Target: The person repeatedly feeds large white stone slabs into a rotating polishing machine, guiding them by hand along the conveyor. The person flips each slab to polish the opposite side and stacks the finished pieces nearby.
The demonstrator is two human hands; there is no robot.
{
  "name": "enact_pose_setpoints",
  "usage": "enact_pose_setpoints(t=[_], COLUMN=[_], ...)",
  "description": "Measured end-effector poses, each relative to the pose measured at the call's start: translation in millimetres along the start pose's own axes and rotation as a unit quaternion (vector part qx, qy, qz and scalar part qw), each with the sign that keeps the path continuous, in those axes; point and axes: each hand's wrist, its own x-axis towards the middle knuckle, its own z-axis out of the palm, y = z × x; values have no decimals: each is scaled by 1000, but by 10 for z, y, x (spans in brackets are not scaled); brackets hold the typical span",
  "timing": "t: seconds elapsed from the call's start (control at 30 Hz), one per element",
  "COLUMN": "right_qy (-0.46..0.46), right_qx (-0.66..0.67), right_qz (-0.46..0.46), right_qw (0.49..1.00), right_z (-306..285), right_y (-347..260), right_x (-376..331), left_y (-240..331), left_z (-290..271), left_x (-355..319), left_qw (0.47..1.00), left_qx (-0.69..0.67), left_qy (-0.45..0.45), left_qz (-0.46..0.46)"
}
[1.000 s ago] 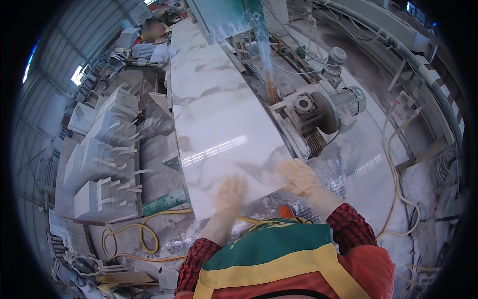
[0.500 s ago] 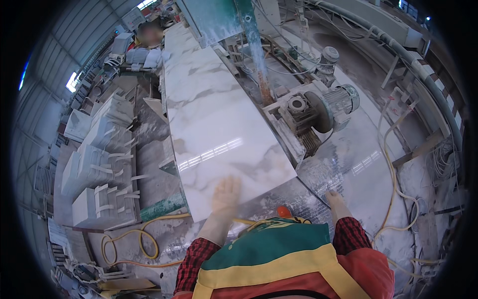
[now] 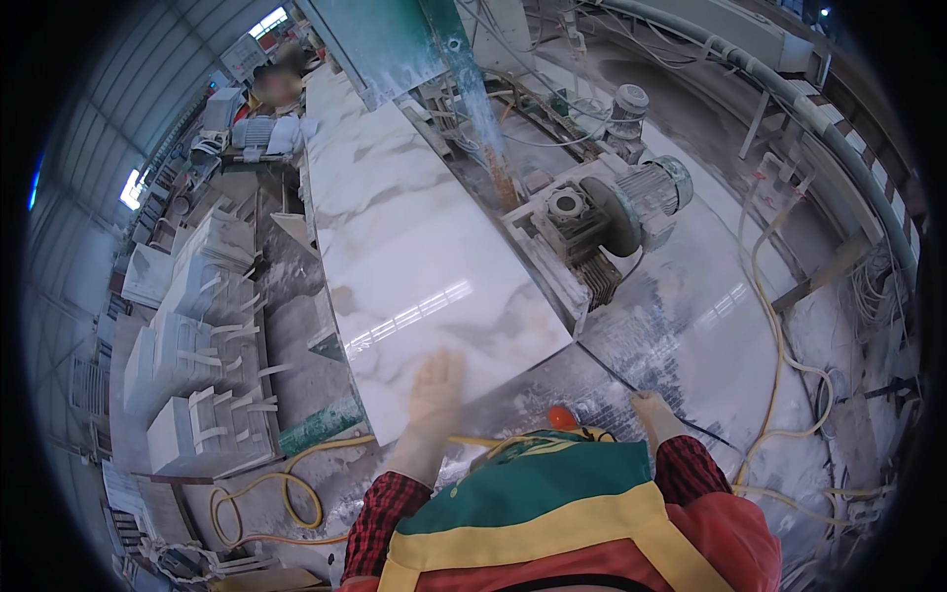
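My left hand (image 3: 437,387) lies flat on the near end of a long, polished white marble slab (image 3: 424,252) with brown-grey veins. Its fingers are stretched out and slightly blurred. To the right of the slab's near corner, my right hand (image 3: 654,409) is closed around a thin dark cord or rod (image 3: 607,365). That line runs from the slab's corner through my fingers and on toward the lower right. I cannot make out whether it is stiff or soft. An orange-red knob-like thing (image 3: 561,417) shows just beyond my green apron (image 3: 543,469).
A motor with a gearbox (image 3: 602,212) stands along the slab's right side, beside a green machine panel (image 3: 385,44). Bundled white slabs (image 3: 182,434) line the left. Yellow hoses (image 3: 286,483) loop over the floor. A blurred person (image 3: 279,84) is at the slab's far end.
My right hand has shifted slightly left and closed around the dark line, which now shows on both sides of it. My left hand stays on the slab; the whole view has shifted a little.
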Motion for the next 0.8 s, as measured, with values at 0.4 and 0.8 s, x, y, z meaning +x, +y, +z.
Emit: enact_pose_setpoints(t=[0.4, 0.8], right_qy=[-106, 78], right_qx=[32, -271], right_qz=[-312, -821], right_qw=[944, 496], right_z=[-287, 363], right_y=[-1403, -3532], right_x=[-854, -1345], left_y=[-109, -191], left_z=[-274, -574], left_x=[-507, -3118], left_qw=[995, 814], left_qx=[-59, -337], left_qy=[40, -52], left_qz=[-70, -470])
